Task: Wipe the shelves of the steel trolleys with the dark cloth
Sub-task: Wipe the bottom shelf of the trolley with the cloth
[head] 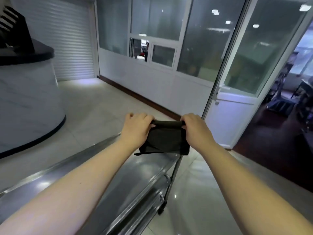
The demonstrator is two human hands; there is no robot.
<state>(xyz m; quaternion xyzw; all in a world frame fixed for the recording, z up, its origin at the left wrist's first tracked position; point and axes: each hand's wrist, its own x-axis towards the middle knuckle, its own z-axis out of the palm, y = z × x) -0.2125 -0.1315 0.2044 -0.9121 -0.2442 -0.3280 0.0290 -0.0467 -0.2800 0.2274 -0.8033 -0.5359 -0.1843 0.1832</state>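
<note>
A dark cloth (165,140) hangs folded between both hands above the far end of a steel trolley (128,182). My left hand (136,128) grips the cloth's upper left edge with curled fingers. My right hand (196,129) grips the upper right edge the same way. The cloth's top edge is rolled into a tight band between the two hands, and its lower edge touches or nearly touches the top shelf. The trolley's shiny top shelf runs from the lower left toward the hands; a lower shelf and a wheel (160,211) show under its right side.
A curved white counter with a black top (28,92) stands to the left. A white wall with windows (152,65) lies ahead, and an open glazed door (237,92) on the right leads into a dark room. Pale tiled floor (94,106) surrounds the trolley.
</note>
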